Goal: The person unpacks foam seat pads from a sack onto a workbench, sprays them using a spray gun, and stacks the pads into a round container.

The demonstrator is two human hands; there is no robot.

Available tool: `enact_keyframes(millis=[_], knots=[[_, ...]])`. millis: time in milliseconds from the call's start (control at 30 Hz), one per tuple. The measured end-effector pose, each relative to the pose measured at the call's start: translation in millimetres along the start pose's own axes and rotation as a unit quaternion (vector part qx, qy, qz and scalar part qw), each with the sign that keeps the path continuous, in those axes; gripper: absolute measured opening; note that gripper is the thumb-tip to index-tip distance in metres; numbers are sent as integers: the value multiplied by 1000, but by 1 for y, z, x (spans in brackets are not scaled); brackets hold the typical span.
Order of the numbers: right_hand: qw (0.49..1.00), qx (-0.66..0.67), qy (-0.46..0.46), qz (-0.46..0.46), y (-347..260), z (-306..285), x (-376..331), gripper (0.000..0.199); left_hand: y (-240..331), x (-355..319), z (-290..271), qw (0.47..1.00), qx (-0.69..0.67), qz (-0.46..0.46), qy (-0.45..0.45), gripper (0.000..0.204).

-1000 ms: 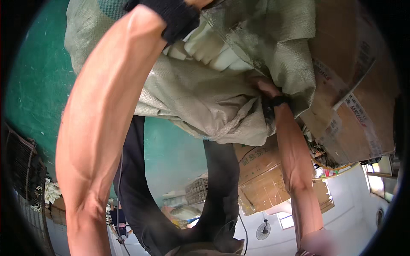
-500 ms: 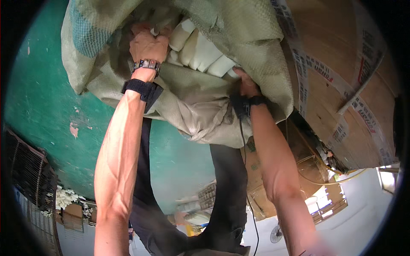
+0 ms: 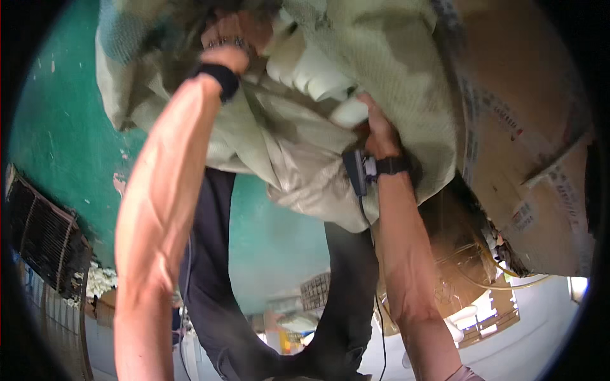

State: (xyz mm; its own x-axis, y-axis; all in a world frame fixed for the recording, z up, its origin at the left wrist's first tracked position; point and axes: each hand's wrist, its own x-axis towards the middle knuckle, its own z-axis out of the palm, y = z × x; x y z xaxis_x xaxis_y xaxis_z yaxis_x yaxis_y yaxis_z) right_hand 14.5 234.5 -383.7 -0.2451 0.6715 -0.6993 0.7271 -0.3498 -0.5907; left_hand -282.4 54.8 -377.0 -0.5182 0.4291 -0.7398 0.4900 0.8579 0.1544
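Observation:
A large pale woven sack point(image 3: 406, 76) gapes in front of me, with several smooth white rounded pieces point(image 3: 311, 70) side by side inside; their exact kind is unclear. Deep in the sack's left part is my left hand point(image 3: 236, 32), blurred, its fingers hidden by shadow and by the hand itself. On the right, just inside the sack's mouth, my right hand point(image 3: 383, 132) has its thumb against one white piece point(image 3: 351, 113) and appears to grip it; its other fingers are hidden. Black straps circle both wrists, and a small dark device hangs at the right one.
Brown cardboard boxes point(image 3: 508, 146) with printed tape stand to the right. Green floor point(image 3: 70, 114) with worn patches spreads at the left. A dark slatted rack point(image 3: 44, 222) is at the left rim. A thin cable point(image 3: 376, 267) runs down from my right wrist.
My left hand has moved farther up into the sack. The white piece by my right hand now shows more and sits apart from the row. The view has shifted slightly.

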Motion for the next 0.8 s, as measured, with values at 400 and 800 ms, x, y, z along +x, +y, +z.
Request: enact_keyframes(millis=[400, 800], knots=[[999, -21, 35, -25, -41, 94, -71, 63, -202, 9, 97, 984, 37, 153, 84, 60], [993, 60, -20, 101, -54, 50, -93, 45, -65, -2, -12, 993, 9, 106, 41, 63]])
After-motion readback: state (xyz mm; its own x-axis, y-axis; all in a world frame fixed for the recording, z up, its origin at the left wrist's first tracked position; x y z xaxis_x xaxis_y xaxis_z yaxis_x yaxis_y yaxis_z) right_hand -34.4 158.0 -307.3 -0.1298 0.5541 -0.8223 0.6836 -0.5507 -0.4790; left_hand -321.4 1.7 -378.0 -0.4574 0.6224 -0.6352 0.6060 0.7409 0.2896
